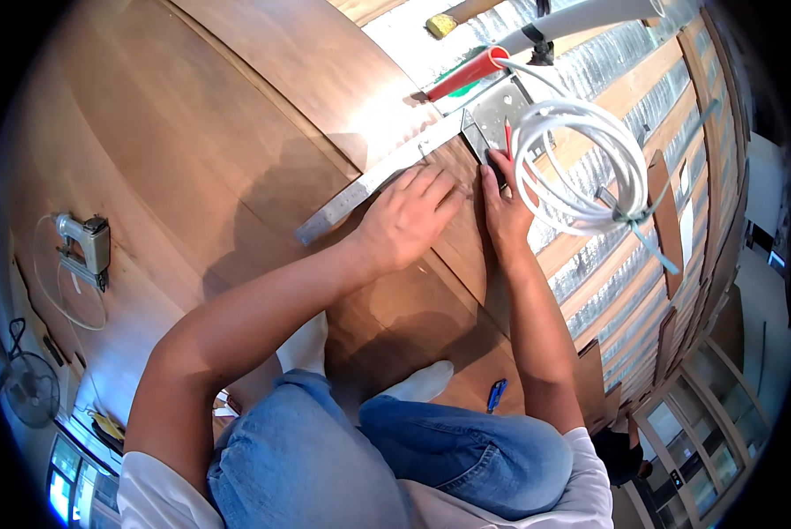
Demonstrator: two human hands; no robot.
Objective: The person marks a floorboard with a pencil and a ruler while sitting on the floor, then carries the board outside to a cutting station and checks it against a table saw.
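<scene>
My left hand (410, 214) lies on a brown wood board (462, 247), fingers stretched out beside a flat metal ruler blade (369, 185). The blade runs slantwise across the boards toward a metal head piece (477, 137). At the board's right edge, my right hand (507, 212) is closed, with a red pencil (507, 134) standing up from its fingers. Its thumb and fingertips are close to the metal head piece; whether they touch it is hard to tell. A coil of white cable (581, 167) hangs or lies just right of this hand.
Beyond the hands are a red tube (468, 75), a white pipe (581, 19) and a brush-like tool (441, 26). Wooden battens (581, 295) cross silver foil on the right. A nail gun (87, 251) lies left, a blue utility knife (497, 396) near my knee. Another person (620, 454) is lower right.
</scene>
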